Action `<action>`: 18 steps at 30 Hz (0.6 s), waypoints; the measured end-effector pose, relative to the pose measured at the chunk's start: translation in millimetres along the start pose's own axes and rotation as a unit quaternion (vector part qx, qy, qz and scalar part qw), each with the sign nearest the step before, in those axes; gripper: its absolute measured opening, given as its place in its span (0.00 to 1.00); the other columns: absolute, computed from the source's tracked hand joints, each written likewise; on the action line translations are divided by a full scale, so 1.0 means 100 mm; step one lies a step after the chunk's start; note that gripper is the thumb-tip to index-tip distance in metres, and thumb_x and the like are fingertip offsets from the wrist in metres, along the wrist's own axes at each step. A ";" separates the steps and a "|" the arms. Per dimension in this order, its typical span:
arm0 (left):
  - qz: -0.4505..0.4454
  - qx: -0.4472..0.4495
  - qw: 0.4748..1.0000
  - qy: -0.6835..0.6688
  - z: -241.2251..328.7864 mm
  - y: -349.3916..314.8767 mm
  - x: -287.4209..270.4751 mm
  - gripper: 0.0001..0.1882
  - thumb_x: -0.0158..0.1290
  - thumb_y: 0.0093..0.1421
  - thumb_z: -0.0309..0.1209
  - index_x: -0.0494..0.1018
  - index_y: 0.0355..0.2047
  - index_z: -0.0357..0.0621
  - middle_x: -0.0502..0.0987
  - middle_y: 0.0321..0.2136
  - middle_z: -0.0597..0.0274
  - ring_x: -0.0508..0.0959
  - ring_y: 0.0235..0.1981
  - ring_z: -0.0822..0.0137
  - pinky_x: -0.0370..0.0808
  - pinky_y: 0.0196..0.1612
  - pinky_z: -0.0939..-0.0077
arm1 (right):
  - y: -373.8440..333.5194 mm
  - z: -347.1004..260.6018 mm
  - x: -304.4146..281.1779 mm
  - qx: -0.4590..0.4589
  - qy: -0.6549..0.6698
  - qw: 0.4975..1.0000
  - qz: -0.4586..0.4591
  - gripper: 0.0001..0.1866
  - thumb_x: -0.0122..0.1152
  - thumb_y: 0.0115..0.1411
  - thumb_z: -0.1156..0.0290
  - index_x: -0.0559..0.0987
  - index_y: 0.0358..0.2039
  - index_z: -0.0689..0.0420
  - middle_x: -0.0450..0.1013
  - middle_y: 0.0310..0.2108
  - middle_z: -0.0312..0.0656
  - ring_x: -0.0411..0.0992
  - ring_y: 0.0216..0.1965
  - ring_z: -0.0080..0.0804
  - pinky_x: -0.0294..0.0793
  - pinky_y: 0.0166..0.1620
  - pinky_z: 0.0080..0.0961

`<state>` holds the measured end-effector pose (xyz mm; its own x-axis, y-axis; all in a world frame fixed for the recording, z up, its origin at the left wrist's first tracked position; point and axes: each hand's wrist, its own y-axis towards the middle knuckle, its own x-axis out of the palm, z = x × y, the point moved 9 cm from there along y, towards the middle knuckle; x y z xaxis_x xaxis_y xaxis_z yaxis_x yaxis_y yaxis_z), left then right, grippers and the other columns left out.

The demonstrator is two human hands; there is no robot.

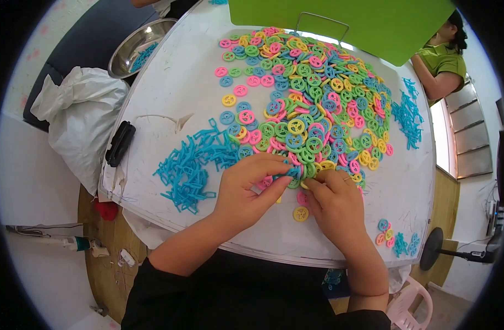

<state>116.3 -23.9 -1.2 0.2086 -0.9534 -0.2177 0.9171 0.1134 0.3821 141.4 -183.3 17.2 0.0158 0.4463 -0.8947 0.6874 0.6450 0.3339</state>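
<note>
Head view, left hand and right hand pinching green ring between them, at pile edge.

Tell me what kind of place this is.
Probably a small hand-assembly workshop: a white table heaped with coloured plastic wheels and blue plastic clips, a steel bowl of parts, and another person seated at its far side.
</note>
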 end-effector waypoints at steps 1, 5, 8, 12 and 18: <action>-0.007 0.000 1.000 -0.004 -0.01 0.00 0.02 0.12 0.63 0.56 0.18 0.80 0.41 0.40 0.82 0.44 0.54 0.81 0.40 0.69 0.77 0.41 0.77 | 0.01 0.01 -0.05 0.008 0.004 1.000 0.011 0.12 0.70 0.49 0.78 0.82 0.36 0.59 0.74 0.36 0.42 0.74 0.37 0.40 0.75 0.41 0.34; -0.047 -0.031 0.998 -0.015 -0.04 -0.03 0.10 0.12 0.63 0.55 0.19 0.81 0.41 0.41 0.83 0.44 0.55 0.81 0.40 0.67 0.77 0.41 0.76 | 0.02 0.14 -0.22 0.075 0.203 0.976 0.036 0.09 0.68 0.53 0.80 0.82 0.36 0.60 0.76 0.39 0.41 0.76 0.39 0.33 0.75 0.41 0.29; -0.066 -0.003 0.997 0.032 0.03 -0.02 0.16 0.13 0.64 0.55 0.20 0.81 0.41 0.41 0.83 0.43 0.56 0.82 0.41 0.65 0.77 0.41 0.74 | -0.10 0.29 0.12 0.218 0.553 0.801 -0.070 0.06 0.66 0.59 0.78 0.81 0.37 0.62 0.77 0.41 0.42 0.76 0.40 0.26 0.76 0.42 0.25; -0.072 0.017 0.997 0.035 0.08 -0.03 0.20 0.13 0.64 0.55 0.21 0.81 0.41 0.42 0.83 0.41 0.57 0.83 0.42 0.62 0.77 0.42 0.73 | -0.16 0.37 0.36 0.234 0.672 0.701 -0.044 0.06 0.64 0.64 0.75 0.79 0.39 0.63 0.77 0.42 0.42 0.77 0.39 0.27 0.78 0.43 0.24; -0.054 0.013 0.998 0.023 0.05 -0.06 0.22 0.11 0.65 0.54 0.25 0.81 0.39 0.43 0.82 0.39 0.55 0.83 0.39 0.55 0.78 0.41 0.66 | -0.20 0.38 0.46 0.308 0.682 0.662 -0.034 0.07 0.63 0.66 0.71 0.76 0.39 0.62 0.77 0.42 0.44 0.79 0.42 0.30 0.83 0.46 0.31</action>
<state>113.9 -46.9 -3.5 0.1258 -0.9455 -0.3003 0.9261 0.0034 0.3773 156.2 -199.6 -41.5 -0.4125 0.8451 0.3402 0.8256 0.5046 -0.2526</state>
